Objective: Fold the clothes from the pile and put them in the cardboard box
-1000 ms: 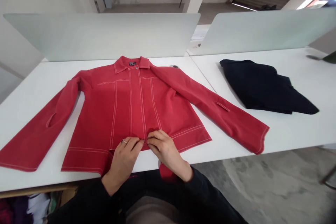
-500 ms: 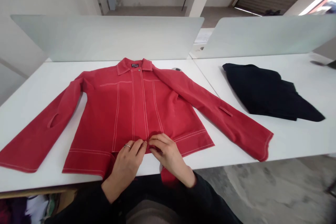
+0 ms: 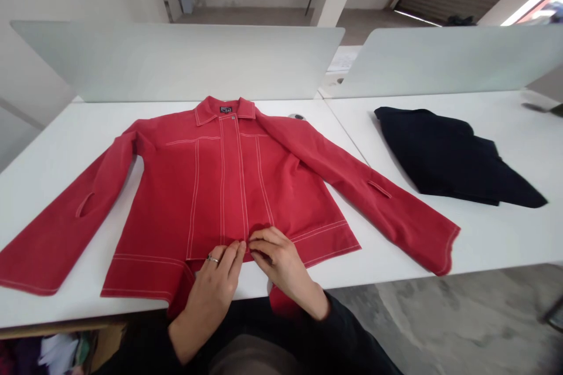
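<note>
A red jacket [image 3: 176,193] with white topstitching lies front up on the white table, collar away from me and both sleeves spread outward. At the lower end of its front placket, my left hand [image 3: 217,287] pinches the fabric; a ring is on one finger. Right beside it, my right hand [image 3: 284,266] grips the same spot with thumb and fingers together. The fingertips nearly meet, and what exactly lies between them is hidden. Parts of the jacket's waistband hang over the table's front edge on either side of my hands.
Black folded cloth [image 3: 448,155] rests on the right part of the white table [image 3: 338,196]. Frosted divider panels [image 3: 197,64] stand along the back. A round cable grommet [image 3: 297,117] shows behind the jacket's shoulder. Below the table at left are assorted fabrics [image 3: 57,351].
Both hands stay at the placket's lower end, with only slight finger movement. The view has shifted a little; the jacket lies as before.
</note>
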Motion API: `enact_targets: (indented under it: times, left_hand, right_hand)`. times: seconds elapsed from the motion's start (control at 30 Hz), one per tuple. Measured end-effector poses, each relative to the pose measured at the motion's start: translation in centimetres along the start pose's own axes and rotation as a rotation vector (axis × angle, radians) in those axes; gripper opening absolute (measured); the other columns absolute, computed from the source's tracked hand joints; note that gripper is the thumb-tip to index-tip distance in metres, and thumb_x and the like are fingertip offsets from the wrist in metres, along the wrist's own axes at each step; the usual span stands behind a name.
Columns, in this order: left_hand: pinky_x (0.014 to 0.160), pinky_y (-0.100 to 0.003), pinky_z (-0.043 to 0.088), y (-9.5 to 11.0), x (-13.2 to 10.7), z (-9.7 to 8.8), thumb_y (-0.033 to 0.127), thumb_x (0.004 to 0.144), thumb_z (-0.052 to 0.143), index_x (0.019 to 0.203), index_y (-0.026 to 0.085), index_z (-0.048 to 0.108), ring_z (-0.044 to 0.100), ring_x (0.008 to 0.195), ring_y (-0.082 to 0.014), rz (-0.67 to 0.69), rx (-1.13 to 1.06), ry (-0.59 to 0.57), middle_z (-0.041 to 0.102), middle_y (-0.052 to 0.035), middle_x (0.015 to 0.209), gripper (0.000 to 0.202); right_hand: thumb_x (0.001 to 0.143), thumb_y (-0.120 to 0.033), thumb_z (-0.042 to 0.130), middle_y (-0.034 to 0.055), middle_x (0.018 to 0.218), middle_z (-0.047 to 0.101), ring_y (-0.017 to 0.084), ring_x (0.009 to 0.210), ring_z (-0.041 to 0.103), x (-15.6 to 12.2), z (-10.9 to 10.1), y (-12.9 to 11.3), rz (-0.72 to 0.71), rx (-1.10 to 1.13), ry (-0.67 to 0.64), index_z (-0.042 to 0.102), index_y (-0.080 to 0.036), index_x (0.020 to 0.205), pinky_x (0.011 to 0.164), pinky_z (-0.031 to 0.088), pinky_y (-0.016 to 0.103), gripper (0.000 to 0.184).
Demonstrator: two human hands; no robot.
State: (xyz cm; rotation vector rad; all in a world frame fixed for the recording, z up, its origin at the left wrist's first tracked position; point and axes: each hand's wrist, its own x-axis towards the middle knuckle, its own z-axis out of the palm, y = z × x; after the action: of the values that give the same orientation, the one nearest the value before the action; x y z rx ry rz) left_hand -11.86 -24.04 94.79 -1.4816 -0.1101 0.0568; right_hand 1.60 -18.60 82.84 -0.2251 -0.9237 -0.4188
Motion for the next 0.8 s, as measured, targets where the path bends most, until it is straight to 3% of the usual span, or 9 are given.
enact_targets:
  times: [0.23, 0.37, 0.47, 0.67, 0.8]
  left_hand:
    - [0.086, -0.034, 0.052, 0.1, -0.4, 0.4, 0.001, 0.088, 0.039, 0.133, 0.011, 0.051, 0.058, 0.097, -0.0205, -0.071, -0.092, 0.008, 0.063, -0.0118, 0.117, 0.048]
    - [0.086, -0.034, 0.053, -0.8, 0.8, 0.8, 0.008, 0.091, 0.046, 0.117, 0.013, 0.061, 0.061, 0.089, -0.0178, -0.103, -0.237, 0.112, 0.066, -0.0080, 0.100, 0.031]
    - [0.082, -0.032, 0.055, -1.6, 1.9, 0.7, 0.017, 0.091, 0.053, 0.105, 0.017, 0.065, 0.063, 0.086, -0.0163, -0.147, -0.332, 0.097, 0.066, -0.0050, 0.095, 0.019]
    - [0.078, -0.026, 0.056, -2.2, 2.7, -0.2, 0.013, 0.092, 0.048, 0.101, 0.018, 0.066, 0.067, 0.084, -0.0126, -0.236, -0.462, 0.035, 0.069, -0.0032, 0.096, 0.021]
    - [0.074, -0.026, 0.055, -1.9, 2.5, 0.0, 0.015, 0.092, 0.051, 0.097, 0.019, 0.066, 0.066, 0.080, -0.0135, -0.282, -0.505, 0.101, 0.069, -0.0020, 0.090, 0.017]
  right_hand:
    - [0.089, -0.013, 0.055, 0.0075, 0.093, 0.068, 0.018, 0.084, 0.060, 0.0, 0.0, 0.1, -0.009, -0.006, -0.022, 0.069, -0.017, 0.088, 0.076, 0.054, 0.035, 0.015]
    - [0.087, -0.010, 0.058, 0.0072, 0.093, 0.068, 0.019, 0.085, 0.060, 0.0, 0.0, 0.1, -0.005, 0.002, -0.015, 0.069, -0.017, 0.088, 0.075, 0.054, 0.034, 0.013]
    - [0.085, -0.009, 0.059, 0.0072, 0.093, 0.068, 0.019, 0.086, 0.061, -0.1, 0.0, 0.2, -0.005, -0.008, -0.009, 0.069, -0.018, 0.089, 0.076, 0.055, 0.034, 0.014]
    - [0.083, -0.007, 0.058, 0.0080, 0.097, 0.068, 0.020, 0.090, 0.063, -0.2, 0.0, 0.5, -0.009, -0.007, 0.020, 0.067, -0.019, 0.094, 0.080, 0.056, 0.037, 0.018]
    - [0.084, -0.008, 0.058, 0.0073, 0.094, 0.068, 0.019, 0.086, 0.062, -0.1, 0.0, 0.5, -0.017, 0.003, 0.011, 0.068, -0.019, 0.088, 0.076, 0.055, 0.034, 0.015]
